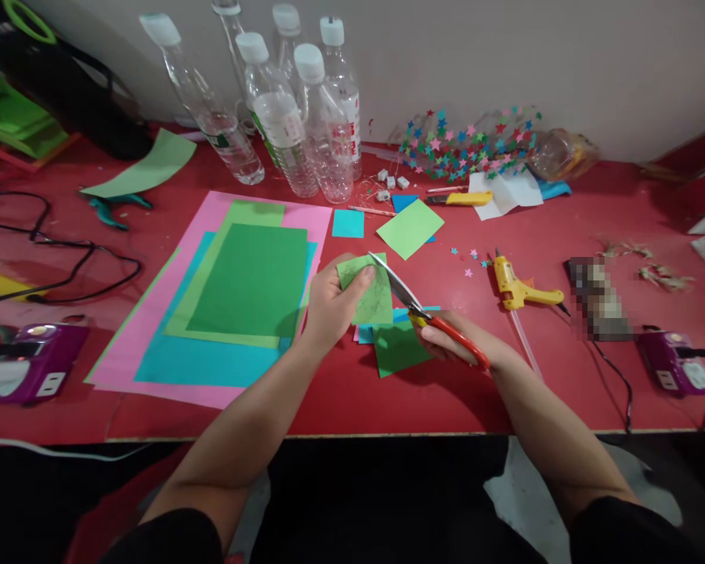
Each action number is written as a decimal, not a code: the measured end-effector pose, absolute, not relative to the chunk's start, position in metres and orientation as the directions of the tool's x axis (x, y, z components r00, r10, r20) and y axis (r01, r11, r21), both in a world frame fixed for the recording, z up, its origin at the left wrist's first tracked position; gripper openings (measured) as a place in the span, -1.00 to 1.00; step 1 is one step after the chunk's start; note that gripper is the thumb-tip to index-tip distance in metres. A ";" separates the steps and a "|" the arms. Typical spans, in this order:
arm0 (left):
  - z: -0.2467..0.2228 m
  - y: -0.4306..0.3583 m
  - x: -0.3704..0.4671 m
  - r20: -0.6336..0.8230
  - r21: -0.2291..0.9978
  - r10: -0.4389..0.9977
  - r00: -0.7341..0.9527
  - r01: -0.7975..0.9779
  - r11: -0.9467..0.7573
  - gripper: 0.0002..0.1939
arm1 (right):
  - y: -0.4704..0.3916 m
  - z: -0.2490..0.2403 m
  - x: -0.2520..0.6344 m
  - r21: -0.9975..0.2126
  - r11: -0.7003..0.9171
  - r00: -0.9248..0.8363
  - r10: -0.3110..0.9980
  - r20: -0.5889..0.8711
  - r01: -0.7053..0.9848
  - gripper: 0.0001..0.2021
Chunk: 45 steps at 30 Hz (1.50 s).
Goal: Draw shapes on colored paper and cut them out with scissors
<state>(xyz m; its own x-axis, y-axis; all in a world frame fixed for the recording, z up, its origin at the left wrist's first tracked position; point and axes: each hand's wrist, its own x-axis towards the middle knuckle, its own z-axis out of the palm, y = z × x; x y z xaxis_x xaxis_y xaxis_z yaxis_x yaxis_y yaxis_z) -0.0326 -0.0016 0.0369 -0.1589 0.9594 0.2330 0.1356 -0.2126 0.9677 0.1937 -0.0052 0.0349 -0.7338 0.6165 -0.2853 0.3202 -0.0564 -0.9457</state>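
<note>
My left hand (pixel 332 301) pinches a light green paper square (pixel 365 301) that has dark pencil-like marks on it. The thumb lies on top of the paper. In my right hand (pixel 455 333) are red-handled scissors (pixel 461 343), their blades pointing up and left to the paper's top edge. The blades look slightly apart. Beneath the hands, a dark green piece (pixel 399 350) lies over blue and pink pieces on the red table (pixel 341 411). A light green sheet (pixel 410 229) and a small blue square (pixel 348 223) lie just beyond.
Stacked coloured sheets (pixel 247 282) lie at the left, with plastic bottles (pixel 329 141) behind. At the right are a yellow glue gun (pixel 514 288), its cable and a purple power strip (pixel 673 362). A yellow cutter (pixel 461 199) lies near a star-filled bottle (pixel 470 145).
</note>
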 end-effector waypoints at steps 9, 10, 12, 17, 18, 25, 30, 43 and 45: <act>0.039 0.001 -0.038 0.169 0.982 0.982 -0.087 0.097 -0.160 -0.77 | -0.004 0.040 0.195 -0.934 -0.076 -0.687 0.657 -0.311 0.349 -0.56; 0.039 0.001 -0.039 0.157 0.985 0.984 -0.085 0.083 -0.151 -0.77 | -0.004 0.040 0.196 -0.934 -0.071 -0.686 0.660 -0.306 0.349 -0.56; 0.038 0.001 -0.039 0.140 0.989 0.986 -0.094 0.052 -0.136 -0.78 | -0.005 0.039 0.195 -0.936 -0.064 -0.684 0.666 -0.298 0.346 -0.55; 0.033 0.000 -0.032 0.113 0.992 0.981 -0.159 -0.041 -0.121 -0.78 | -0.012 0.026 0.185 -0.937 -0.113 -0.647 0.695 -0.313 0.332 -0.52; 0.033 -0.001 -0.031 0.117 0.990 0.978 -0.172 -0.055 -0.129 -0.77 | -0.014 0.025 0.182 -0.937 -0.125 -0.641 0.699 -0.318 0.328 -0.52; 0.029 -0.001 -0.027 0.129 0.985 0.966 -0.226 -0.084 -0.151 -0.76 | -0.024 0.024 0.167 -0.933 -0.190 -0.594 0.728 -0.343 0.306 -0.54; 0.029 -0.001 -0.027 0.109 0.987 0.971 -0.212 -0.094 -0.131 -0.76 | -0.024 0.024 0.167 -0.921 -0.195 -0.567 0.739 -0.363 0.336 -0.53; 0.029 0.000 -0.026 0.104 0.983 0.969 -0.222 -0.125 -0.134 -0.76 | -0.023 0.018 0.169 -0.923 -0.192 -0.552 0.754 -0.357 0.334 -0.54; 0.029 0.000 -0.026 0.106 0.982 0.969 -0.221 -0.129 -0.137 -0.77 | -0.022 0.019 0.169 -0.923 -0.189 -0.553 0.754 -0.355 0.335 -0.55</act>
